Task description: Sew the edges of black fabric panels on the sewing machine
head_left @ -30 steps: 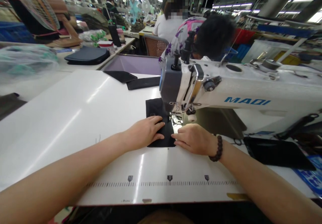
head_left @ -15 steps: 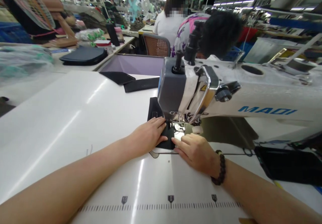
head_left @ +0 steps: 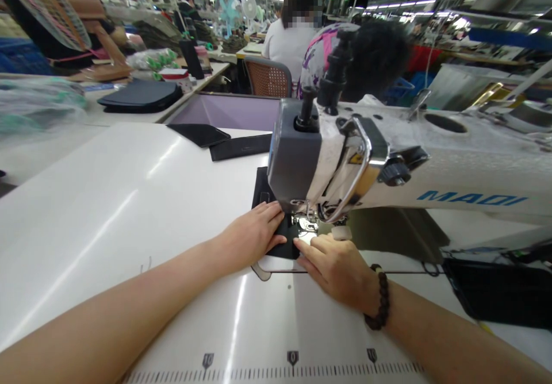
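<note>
A black fabric piece [head_left: 286, 248] lies flat on the white bed of the sewing machine [head_left: 297, 148], its right edge by the lit needle plate [head_left: 307, 233]. My left hand [head_left: 254, 230] rests flat on it, fingers stretched out and pressing it down. On its near right edge sit the fingertips of my right hand [head_left: 338, 266], index finger pointing at the fabric and the other fingers curled. Whether the right fingers pinch the edge is hard to see. The fabric's far end shows left of the machine head.
Two more black pieces [head_left: 241, 147] lie behind on the table [head_left: 172, 211]. Olive fabric [head_left: 392, 234] is under the machine arm. A black tray-like object [head_left: 500, 292] sits at right. Two people [head_left: 280, 42] are ahead, beyond a purple-lined bin [head_left: 233, 110].
Both hands stay in nearly the same place on the black fabric. The view has shifted slightly, and the person in the patterned top has moved a little.
</note>
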`<move>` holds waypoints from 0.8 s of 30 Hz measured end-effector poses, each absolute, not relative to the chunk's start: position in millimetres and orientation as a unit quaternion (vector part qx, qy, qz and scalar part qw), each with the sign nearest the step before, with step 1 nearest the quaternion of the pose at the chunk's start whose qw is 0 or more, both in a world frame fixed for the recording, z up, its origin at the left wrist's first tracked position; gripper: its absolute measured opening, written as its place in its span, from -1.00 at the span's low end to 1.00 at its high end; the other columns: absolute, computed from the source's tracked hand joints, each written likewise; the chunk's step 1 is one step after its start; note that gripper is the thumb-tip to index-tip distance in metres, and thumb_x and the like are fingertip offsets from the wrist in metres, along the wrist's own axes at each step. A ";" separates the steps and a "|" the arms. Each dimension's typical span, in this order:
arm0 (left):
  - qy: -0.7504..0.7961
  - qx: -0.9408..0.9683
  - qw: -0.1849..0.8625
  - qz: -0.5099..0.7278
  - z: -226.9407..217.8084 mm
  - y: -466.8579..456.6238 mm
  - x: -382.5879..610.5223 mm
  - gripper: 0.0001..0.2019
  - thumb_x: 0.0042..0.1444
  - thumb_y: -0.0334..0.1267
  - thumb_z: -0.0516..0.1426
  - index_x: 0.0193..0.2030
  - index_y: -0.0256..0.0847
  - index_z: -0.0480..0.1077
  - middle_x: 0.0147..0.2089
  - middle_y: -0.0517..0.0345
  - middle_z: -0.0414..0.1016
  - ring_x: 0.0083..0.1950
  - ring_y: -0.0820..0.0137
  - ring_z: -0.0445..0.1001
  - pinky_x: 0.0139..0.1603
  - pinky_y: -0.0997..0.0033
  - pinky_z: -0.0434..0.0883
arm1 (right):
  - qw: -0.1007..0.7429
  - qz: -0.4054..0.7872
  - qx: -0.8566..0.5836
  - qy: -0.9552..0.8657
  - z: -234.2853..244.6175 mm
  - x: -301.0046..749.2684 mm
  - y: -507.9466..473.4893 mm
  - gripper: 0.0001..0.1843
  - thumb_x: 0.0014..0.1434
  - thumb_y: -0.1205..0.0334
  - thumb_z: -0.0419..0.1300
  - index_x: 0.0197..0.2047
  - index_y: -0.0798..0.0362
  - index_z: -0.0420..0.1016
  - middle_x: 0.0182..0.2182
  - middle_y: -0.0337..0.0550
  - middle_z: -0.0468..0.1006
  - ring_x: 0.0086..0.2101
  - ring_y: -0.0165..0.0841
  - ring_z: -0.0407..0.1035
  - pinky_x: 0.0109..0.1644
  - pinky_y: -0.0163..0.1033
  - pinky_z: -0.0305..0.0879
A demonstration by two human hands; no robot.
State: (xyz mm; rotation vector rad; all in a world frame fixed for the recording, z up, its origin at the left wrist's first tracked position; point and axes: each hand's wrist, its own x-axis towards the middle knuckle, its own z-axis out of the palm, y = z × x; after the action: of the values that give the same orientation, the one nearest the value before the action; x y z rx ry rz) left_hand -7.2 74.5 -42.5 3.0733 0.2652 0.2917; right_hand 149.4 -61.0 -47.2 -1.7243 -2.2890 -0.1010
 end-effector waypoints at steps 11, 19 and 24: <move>0.078 0.991 0.009 0.108 -43.2 76.8 -6.6 -0.66 0.21 -0.13 -0.06 -0.11 -0.42 0.28 -0.06 -0.14 0.28 0.04 0.18 0.25 0.05 0.23 0.24 | 0.141 -0.045 -0.602 -0.785 -45.2 147.5 -60.5 -0.77 0.16 0.25 0.05 -0.13 0.12 0.40 -0.49 -0.19 0.45 -0.48 -0.38 0.30 -0.42 -0.26 0.04; 0.073 0.990 0.006 0.117 -42.8 76.1 -7.0 -0.65 0.22 -0.15 -0.07 -0.06 -0.43 0.25 -0.01 -0.16 0.24 0.07 0.16 0.22 0.08 0.22 0.22 | 0.141 -0.035 -0.610 -0.779 -45.3 147.5 -59.9 -0.80 0.13 0.27 0.10 -0.16 0.10 0.40 -0.46 -0.21 0.48 -0.47 -0.38 0.32 -0.42 -0.27 0.05; 0.073 0.991 0.006 0.113 -43.6 76.5 -7.0 -0.65 0.22 -0.16 -0.08 -0.03 -0.44 0.23 0.00 -0.18 0.24 0.07 0.15 0.21 0.08 0.20 0.22 | 0.136 -0.035 -0.619 -0.773 -45.3 146.0 -59.4 -0.81 0.13 0.27 0.09 -0.16 0.09 0.40 -0.46 -0.21 0.48 -0.47 -0.39 0.32 -0.43 -0.27 0.04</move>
State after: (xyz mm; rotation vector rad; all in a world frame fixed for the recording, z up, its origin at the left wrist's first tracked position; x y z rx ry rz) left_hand -7.0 76.5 -43.6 3.1014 0.2292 0.3534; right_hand 146.0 -59.4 -45.3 -1.7924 -2.2385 -0.1004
